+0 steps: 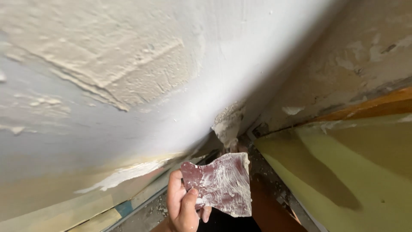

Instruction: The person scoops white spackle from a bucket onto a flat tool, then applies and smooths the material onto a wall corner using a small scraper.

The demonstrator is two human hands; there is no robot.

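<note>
White wall [128, 77] fills the left, its patch of rough filler [128, 73] uneven, meeting a scuffed grey wall [343, 56] at a corner with a yellow panel [343, 180] below. Loose plaster lump [227, 124] hangs in that corner; a knock could drop it. One hand [182, 206], which one I cannot tell, pinches worn, clogged sandpaper [219, 182] just below the lump; dust-caked, it may skid or tear

Reddish-brown sandpaper [219, 182] (white-dusted), pale grey-white wall [128, 107].
</note>
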